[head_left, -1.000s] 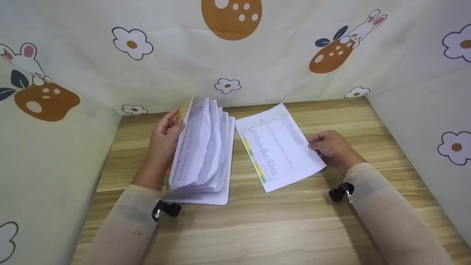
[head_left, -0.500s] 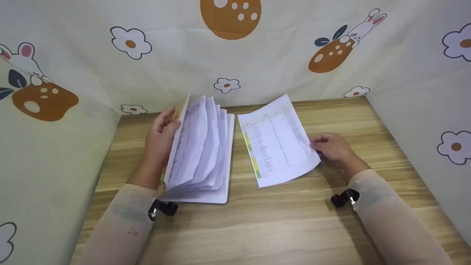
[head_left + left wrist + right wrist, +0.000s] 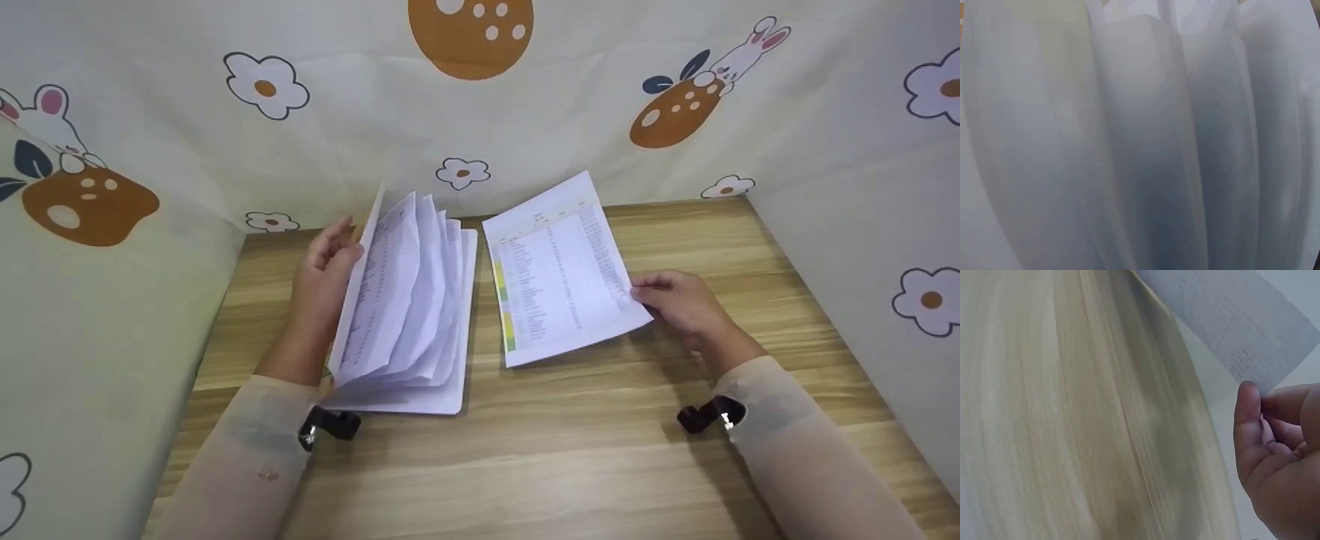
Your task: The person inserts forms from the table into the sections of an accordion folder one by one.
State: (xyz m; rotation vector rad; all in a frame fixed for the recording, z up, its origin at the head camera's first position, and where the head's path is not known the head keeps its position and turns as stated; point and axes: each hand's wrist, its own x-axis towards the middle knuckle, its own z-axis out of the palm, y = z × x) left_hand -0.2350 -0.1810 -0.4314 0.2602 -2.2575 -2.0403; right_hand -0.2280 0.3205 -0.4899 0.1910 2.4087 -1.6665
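Observation:
On the left of the wooden table stands a partly opened folder (image 3: 466, 322) with several sleeves (image 3: 390, 300) fanned out, printed pages showing in them. My left hand (image 3: 322, 277) grips its raised front cover, thumb at the inner edge and fingers behind. Those sleeves (image 3: 1145, 140) fill the left wrist view, where the hand is out of sight. To the right, a printed sheet (image 3: 559, 277) with yellow and green blocks down its left side is tilted up. My right hand (image 3: 686, 307) pinches its right edge between thumb and fingers. In the right wrist view the pinched corner of the sheet (image 3: 1241, 326) shows.
The wood-grain table (image 3: 540, 457) is walled in on the back and sides by a pale curtain (image 3: 360, 135) printed with flowers, rabbits and orange fruit. Black wrist cameras (image 3: 330, 424) are strapped over both sleeves.
The sheet has tilted up and its far edge has risen toward the back curtain, its lower edge shifting left. My left hand and the folder's cover have moved slightly left.

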